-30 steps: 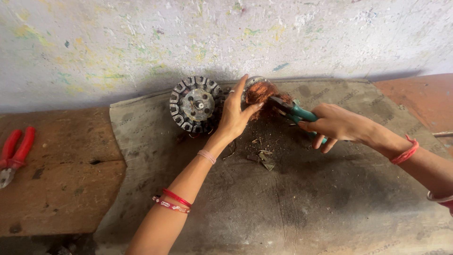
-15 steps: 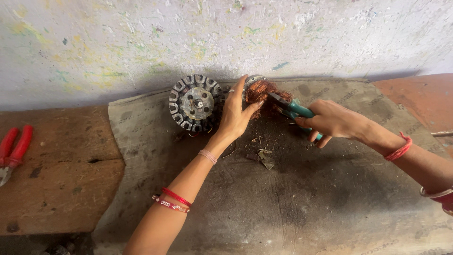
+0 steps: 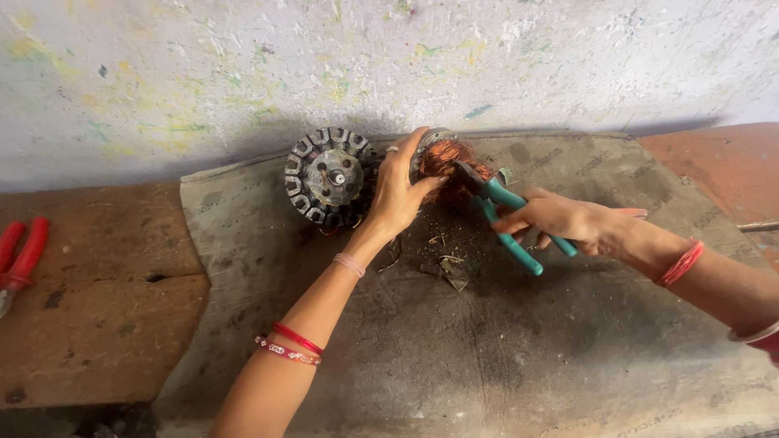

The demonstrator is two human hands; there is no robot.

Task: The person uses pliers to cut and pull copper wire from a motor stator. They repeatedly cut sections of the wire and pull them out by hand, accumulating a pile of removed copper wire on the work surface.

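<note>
My left hand (image 3: 398, 193) grips a round motor stator wound with copper wire (image 3: 448, 159), standing on edge near the wall. My right hand (image 3: 568, 223) holds green-handled pliers (image 3: 507, 219); the handles are spread apart and the jaws sit in the copper winding. Just left of my left hand stands a second round metal stator core (image 3: 329, 176) with slotted teeth and a central shaft, bare of wire.
A grey mat (image 3: 454, 324) covers the wooden bench (image 3: 89, 300), with scraps and wire bits (image 3: 450, 269) below the stator. Red-handled pliers (image 3: 18, 261) lie at the far left edge. A paint-flecked wall (image 3: 324, 65) stands right behind.
My right hand has opened the green handles wide and shifted slightly down and left; the jaws stay at the copper winding. My left hand keeps its hold.
</note>
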